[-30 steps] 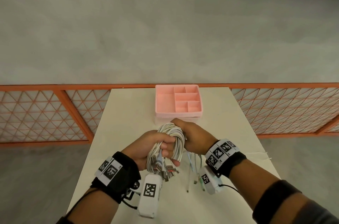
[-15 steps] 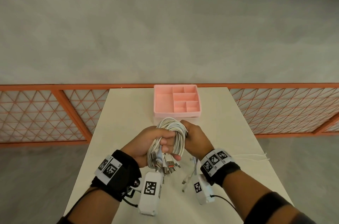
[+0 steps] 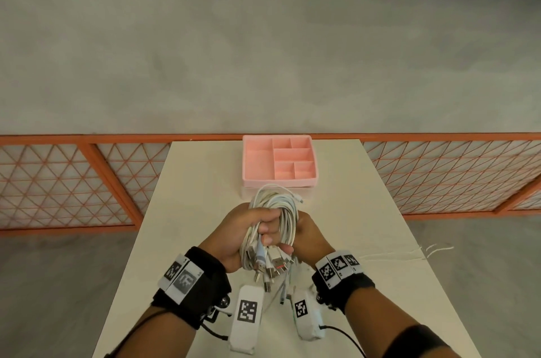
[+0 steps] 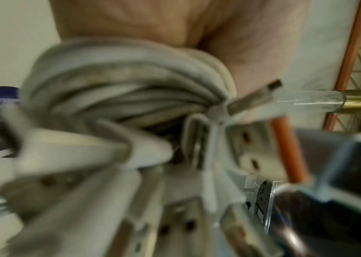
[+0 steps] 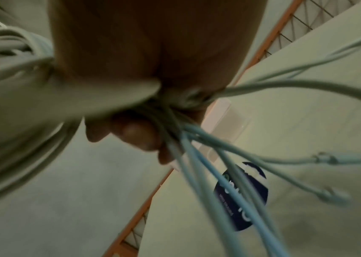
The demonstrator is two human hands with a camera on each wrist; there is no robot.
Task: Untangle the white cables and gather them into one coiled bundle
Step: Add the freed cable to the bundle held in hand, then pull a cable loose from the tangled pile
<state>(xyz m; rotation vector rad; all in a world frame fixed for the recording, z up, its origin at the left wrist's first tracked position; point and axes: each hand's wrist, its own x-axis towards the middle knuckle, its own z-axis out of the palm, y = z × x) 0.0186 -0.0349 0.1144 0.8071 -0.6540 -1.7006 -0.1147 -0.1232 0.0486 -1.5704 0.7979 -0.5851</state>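
**Q:** Left hand (image 3: 244, 233) first: what has it got?

**A:** Its fingers are curled tight round the white cables (image 3: 276, 211), gripping the bundle low down, where the USB plugs (image 3: 270, 265) fan out toward the near edge of the table (image 3: 366, 211). The loop end rises above the fist, toward the pink tray (image 3: 279, 180) at the far edge.

**Q:** And the right hand (image 3: 310, 236)?

**A:** Closed on the same bundle from the other side, touching it. The right wrist view shows its fingers wrapped round the strands, with thin loose tails (image 5: 252, 161) spilling out below.

**Q:** So which way does the bundle lie?

**A:** Its long axis runs from near edge to far edge, loops away from the person and plugs toward them, held above the table's middle between both fists. Neither hand is nearer; they flank it.

**Q:** What does the next move turn on?

**A:** Probably the dangling tails beneath the right hand, which look not yet wound in. I'd judge the left should hold while the right gathers them.
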